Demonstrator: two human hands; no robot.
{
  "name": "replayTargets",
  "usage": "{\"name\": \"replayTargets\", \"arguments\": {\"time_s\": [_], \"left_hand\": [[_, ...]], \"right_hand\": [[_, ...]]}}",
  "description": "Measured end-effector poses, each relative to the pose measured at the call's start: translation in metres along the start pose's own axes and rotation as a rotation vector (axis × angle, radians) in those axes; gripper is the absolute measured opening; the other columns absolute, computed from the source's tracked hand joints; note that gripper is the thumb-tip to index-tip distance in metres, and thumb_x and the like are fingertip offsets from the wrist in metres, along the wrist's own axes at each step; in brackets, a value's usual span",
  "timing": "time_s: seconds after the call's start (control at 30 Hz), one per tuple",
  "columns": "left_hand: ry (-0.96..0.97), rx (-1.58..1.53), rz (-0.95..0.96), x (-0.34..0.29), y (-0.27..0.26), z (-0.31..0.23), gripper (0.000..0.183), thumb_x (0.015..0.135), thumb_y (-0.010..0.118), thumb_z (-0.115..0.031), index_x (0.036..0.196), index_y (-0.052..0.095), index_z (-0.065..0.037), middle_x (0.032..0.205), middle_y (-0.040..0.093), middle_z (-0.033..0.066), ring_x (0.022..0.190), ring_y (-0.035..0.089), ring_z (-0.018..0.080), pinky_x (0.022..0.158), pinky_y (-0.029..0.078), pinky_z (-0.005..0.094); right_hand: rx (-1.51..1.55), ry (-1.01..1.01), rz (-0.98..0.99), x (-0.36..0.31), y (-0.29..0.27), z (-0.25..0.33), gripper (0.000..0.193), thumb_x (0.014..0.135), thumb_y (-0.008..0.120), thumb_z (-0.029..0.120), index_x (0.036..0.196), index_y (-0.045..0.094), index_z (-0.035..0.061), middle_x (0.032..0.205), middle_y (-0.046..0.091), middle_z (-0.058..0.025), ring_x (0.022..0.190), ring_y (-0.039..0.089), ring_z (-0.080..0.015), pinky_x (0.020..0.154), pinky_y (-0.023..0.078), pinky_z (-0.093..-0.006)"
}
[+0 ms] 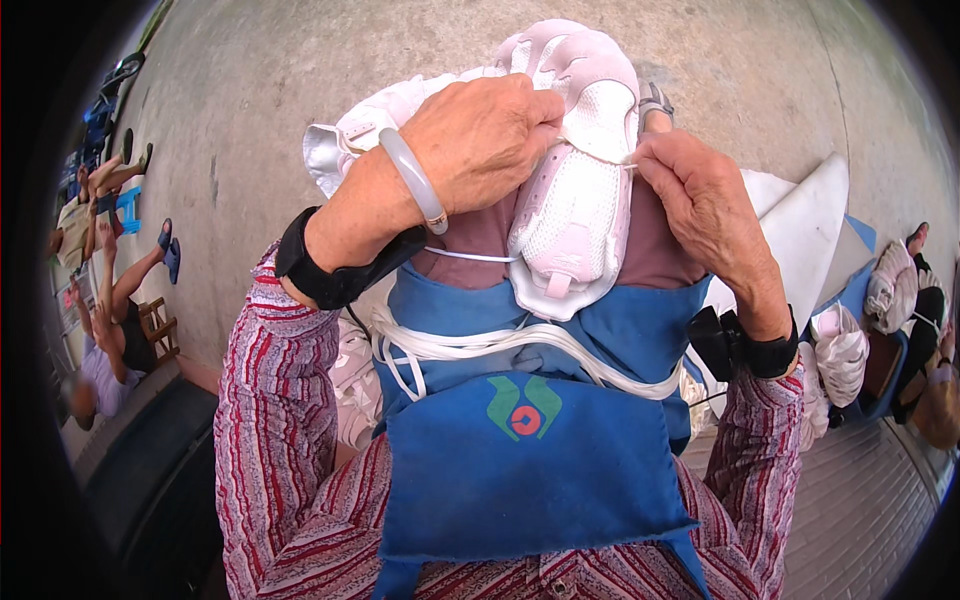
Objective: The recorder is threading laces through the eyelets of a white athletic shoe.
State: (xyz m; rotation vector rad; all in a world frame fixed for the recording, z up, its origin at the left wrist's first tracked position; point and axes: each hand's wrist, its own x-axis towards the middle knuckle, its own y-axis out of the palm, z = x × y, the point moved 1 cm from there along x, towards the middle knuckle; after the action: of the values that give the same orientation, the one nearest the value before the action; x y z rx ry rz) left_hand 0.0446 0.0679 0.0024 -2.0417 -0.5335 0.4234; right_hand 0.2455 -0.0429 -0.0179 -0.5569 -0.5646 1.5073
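A pale pink and white shoe upper [575,215] lies across my lap, its toe pointing away and its padded heel end toward me. My left hand [490,135], with a pale bangle at the wrist, is closed in a pinch at the upper's left edge, where a bit of white shoelace [557,142] shows. On the opposite edge, my right hand [690,185] pinches a short white lace end between thumb and forefinger. Another stretch of white lace [478,256] runs from the upper's left side toward my left wrist. The fingertips are partly hidden.
A bundle of white laces [530,345] lies over my blue apron [540,470]. More shoe uppers sit beyond my left hand [395,110] and to the right [840,350]. White sheet material [800,235] spreads right of my knee. People sit at far left [110,340] and far right.
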Motion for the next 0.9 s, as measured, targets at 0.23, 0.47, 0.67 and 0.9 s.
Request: {"name": "replayTargets", "arguments": {"time_s": [0.23, 0.47, 0.67, 0.9], "left_hand": [[0.055, -0.018, 0.111, -0.001, -0.005, 0.006, 0.020, 0.092, 0.051, -0.020, 0.090, 0.060, -0.002, 0.080, 0.060, 0.0164, 0.076, 0.058, 0.0334, 0.071, 0.046, 0.0389], [-0.057, -0.145, 0.155, 0.005, -0.005, 0.005, 0.019, 0.091, 0.053, -0.020, 0.090, 0.060, -0.002, 0.083, 0.062, 0.0164, 0.079, 0.059, 0.0339, 0.072, 0.046, 0.0392], [0.157, 0.019, 0.088, 0.011, -0.003, 0.007, 0.018, 0.090, 0.056, -0.019, 0.091, 0.060, -0.001, 0.080, 0.061, 0.0161, 0.075, 0.060, 0.0298, 0.070, 0.047, 0.0370], [-0.107, -0.383, 0.161, 0.014, -0.002, 0.014, 0.020, 0.087, 0.060, -0.018, 0.082, 0.061, 0.001, 0.069, 0.058, 0.0155, 0.062, 0.055, 0.0250, 0.061, 0.046, 0.0365]], "right_hand": [[0.023, 0.033, -0.008, -0.002, 0.003, 0.001, 0.015, 0.088, 0.058, 0.013, 0.087, 0.064, -0.0005, 0.078, 0.061, -0.0173, 0.075, 0.058, -0.0370, 0.068, 0.046, -0.0421], [0.012, 0.073, -0.065, -0.002, 0.006, 0.003, 0.017, 0.088, 0.058, 0.015, 0.085, 0.065, -0.0006, 0.074, 0.059, -0.0211, 0.072, 0.057, -0.0379, 0.066, 0.046, -0.0427], [0.000, 0.062, -0.089, -0.003, 0.009, -0.001, 0.019, 0.089, 0.056, 0.015, 0.082, 0.063, -0.0011, 0.073, 0.057, -0.0217, 0.071, 0.056, -0.0379, 0.065, 0.044, -0.0440], [0.002, 0.054, -0.108, -0.003, 0.011, 0.002, 0.021, 0.089, 0.057, 0.017, 0.079, 0.062, -0.0007, 0.070, 0.057, -0.0200, 0.071, 0.056, -0.0381, 0.064, 0.043, -0.0445]]}}
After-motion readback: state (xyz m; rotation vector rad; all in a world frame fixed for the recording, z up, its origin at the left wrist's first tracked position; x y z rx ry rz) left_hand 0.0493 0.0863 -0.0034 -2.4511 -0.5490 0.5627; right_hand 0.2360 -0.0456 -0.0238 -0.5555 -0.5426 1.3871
